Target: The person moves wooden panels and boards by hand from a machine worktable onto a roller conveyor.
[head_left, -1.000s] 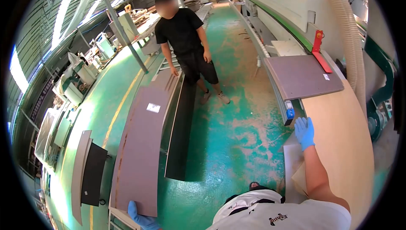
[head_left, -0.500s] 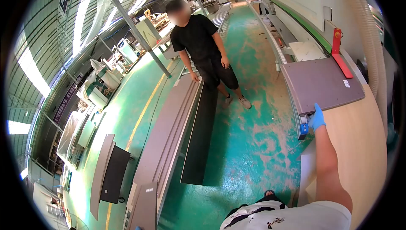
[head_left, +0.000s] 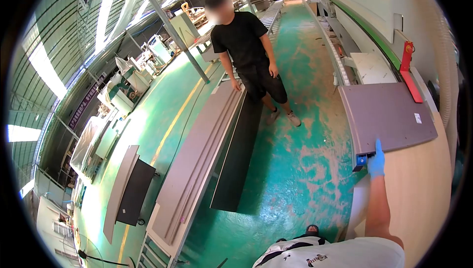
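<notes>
My right hand [head_left: 376, 163], in a blue glove, is at the near edge of a grey-brown panel [head_left: 389, 113] on the right. One finger or thumb lies on top of the panel; the others are folded at its edge and partly hidden. The panel, with a small white label towards its right side, rests flat beside a red guide arm [head_left: 410, 85] of the machine. Just left of the hand, a blue end block [head_left: 361, 160] caps the rail. My left hand is out of view.
A person in black [head_left: 244, 46] stands ahead, one hand near long stacked panels [head_left: 197, 154] on a roller conveyor. A dark panel [head_left: 236, 154] leans alongside. A wheeled stack [head_left: 130, 184] stands left. The machine [head_left: 364, 7] and pale wood surface [head_left: 414, 184] border my right.
The grey-brown panel has slid slightly towards me along with my right hand. A short labelled panel at the lower left has left the view. The camera has shifted a little.
</notes>
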A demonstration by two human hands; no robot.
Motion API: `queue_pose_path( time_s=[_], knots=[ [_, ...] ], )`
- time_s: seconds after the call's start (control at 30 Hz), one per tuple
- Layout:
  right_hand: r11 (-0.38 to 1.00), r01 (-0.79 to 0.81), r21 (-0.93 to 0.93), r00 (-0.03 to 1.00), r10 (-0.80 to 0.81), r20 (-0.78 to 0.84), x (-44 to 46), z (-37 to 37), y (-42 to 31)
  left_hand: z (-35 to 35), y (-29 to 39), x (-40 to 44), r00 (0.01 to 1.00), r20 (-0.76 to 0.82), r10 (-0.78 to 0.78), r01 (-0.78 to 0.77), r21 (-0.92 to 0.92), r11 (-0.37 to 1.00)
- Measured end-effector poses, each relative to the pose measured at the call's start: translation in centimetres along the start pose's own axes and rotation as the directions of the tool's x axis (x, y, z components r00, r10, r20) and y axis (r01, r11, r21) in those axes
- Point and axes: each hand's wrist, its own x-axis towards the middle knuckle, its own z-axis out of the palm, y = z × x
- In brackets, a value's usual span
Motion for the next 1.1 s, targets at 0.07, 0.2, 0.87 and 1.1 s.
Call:
queue_pose_path(
  time_s=[0.07, 0.2, 0.87, 1.1],
  knots=[
    [0.985, 0.072, -0.158, 0.997, -0.071, 0.017, -2.7, -1.2, 0.4, 0.3, -0.6, -0.2, 1.000, -0.006, -0.020, 0.020, -0.013, 1.000],
    [0.992, -0.075, 0.104, 0.997, 0.072, 0.029, -8.0, -2.9, 0.8, 0.5, -2.0, -0.4, 0.998, -0.003, -0.062, 0.062, -0.036, 0.997],
    [1.000, 0.007, -0.001, 0.999, -0.007, 0.051, -13.1, -1.6, -2.9, 1.2, -6.9, 0.0, 0.982, 0.038, -0.184, 0.188, -0.152, 0.970],
    [0.993, 0.112, 0.024, 0.994, -0.112, 0.001, -14.3, 0.9, -3.9, 1.5, -7.2, 2.9, 0.970, 0.101, -0.222, 0.241, -0.267, 0.933]
  ],
)
